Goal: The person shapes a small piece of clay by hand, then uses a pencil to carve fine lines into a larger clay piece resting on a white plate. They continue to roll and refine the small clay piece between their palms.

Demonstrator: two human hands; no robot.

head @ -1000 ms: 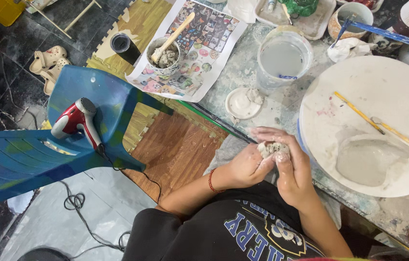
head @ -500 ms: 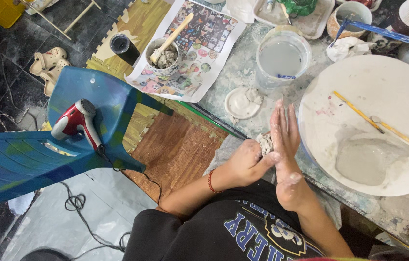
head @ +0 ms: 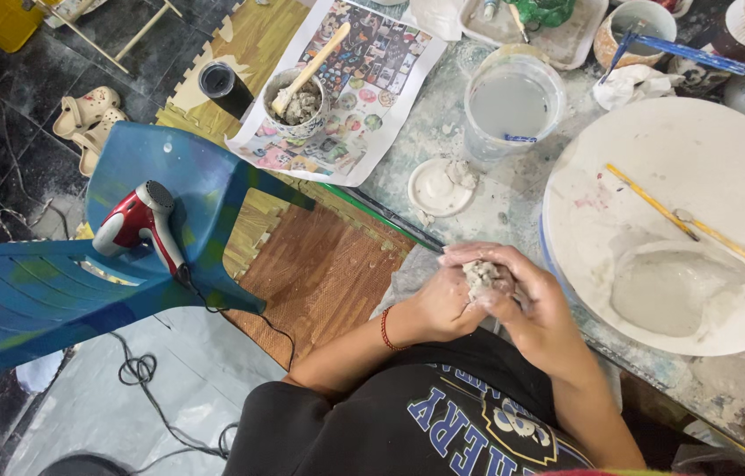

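Since 0.5 s ago, both hands closed: left hand (head: 438,304) and right hand (head: 522,304) grip clay lump (head: 484,278) (axis unclear).

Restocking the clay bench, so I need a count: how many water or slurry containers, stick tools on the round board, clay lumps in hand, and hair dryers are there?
Containers (clear water tub, slurry cup): 2
Stick tools on the round board (yellow stick, wooden tool): 2
Clay lump between left hand and right hand: 1
Hair dryer: 1
Total: 6
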